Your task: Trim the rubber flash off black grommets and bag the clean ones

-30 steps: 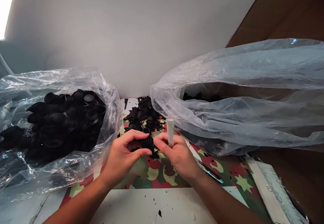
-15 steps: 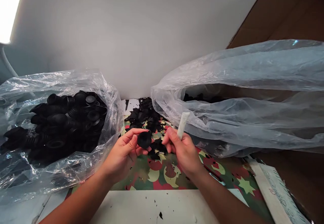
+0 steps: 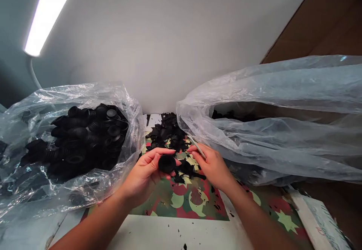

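Observation:
My left hand (image 3: pixel 145 171) is closed on a round black rubber bellows part (image 3: pixel 166 163), its cupped face turned up toward me. To the right of it, apart from the rubber part, my right hand (image 3: pixel 214 166) grips a thin pale stick-like tool (image 3: pixel 197 146). The tool shows edge-on and slants up to the left; any working tip is too small to make out. Black rubber scraps (image 3: pixel 185 167) lie just behind and between my hands on the patterned camouflage-and-stars sheet (image 3: pixel 183 208).
At left, a clear plastic bag (image 3: pixel 132 129) holds many black ribbed rubber parts (image 3: pixel 90 137). Another clear bag (image 3: pixel 254 140) lies open at right before a cardboard box (image 3: pixel 325 23). A lamp (image 3: pixel 51 16) hangs upper left. Black crumbs dot the white board (image 3: pixel 158 235).
The view has shifted, so the scene sits lower and more to the right. My right hand has turned the pale tool from its broad side to edge-on, tilting it left. My left hand keeps its hold.

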Action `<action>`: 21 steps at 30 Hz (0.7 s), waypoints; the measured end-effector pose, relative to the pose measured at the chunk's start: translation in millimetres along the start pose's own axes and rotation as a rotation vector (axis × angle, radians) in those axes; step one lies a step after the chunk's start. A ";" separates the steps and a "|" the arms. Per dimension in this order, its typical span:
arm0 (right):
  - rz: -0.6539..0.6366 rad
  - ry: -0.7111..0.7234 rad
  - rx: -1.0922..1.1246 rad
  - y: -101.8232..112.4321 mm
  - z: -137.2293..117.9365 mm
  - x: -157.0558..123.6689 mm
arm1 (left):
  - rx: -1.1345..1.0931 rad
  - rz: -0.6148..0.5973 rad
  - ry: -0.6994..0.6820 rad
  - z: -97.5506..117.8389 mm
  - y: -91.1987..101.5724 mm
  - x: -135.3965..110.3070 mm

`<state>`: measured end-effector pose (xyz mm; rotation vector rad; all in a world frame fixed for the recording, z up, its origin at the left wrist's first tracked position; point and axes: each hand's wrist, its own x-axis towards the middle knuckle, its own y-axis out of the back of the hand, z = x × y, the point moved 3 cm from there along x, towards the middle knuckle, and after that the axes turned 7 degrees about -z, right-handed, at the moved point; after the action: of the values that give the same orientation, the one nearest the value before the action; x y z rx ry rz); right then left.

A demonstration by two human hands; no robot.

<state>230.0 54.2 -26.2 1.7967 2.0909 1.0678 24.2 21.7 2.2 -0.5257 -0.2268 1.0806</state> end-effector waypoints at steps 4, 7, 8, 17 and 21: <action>-0.130 0.001 0.004 -9.4 3.8 -5.8 | 0.072 0.067 -0.045 6.2 -2.4 -3.9; -0.248 0.029 0.038 -16.5 10.9 -12.9 | 0.495 0.243 -0.264 41.2 8.9 -14.6; -0.263 0.032 0.034 -17.6 14.0 -14.6 | 0.710 0.359 -0.373 59.6 14.8 -21.9; -0.375 -0.084 0.047 -9.3 18.9 -14.2 | 1.861 1.153 0.054 178.1 59.3 -77.6; -0.462 -0.158 0.082 -6.0 16.2 -7.7 | 1.901 1.071 0.354 186.2 63.9 -73.1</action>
<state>236.4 53.5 -44.0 1.2769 2.3134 0.7027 -138.4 35.6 134.2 1.0335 1.4643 1.6259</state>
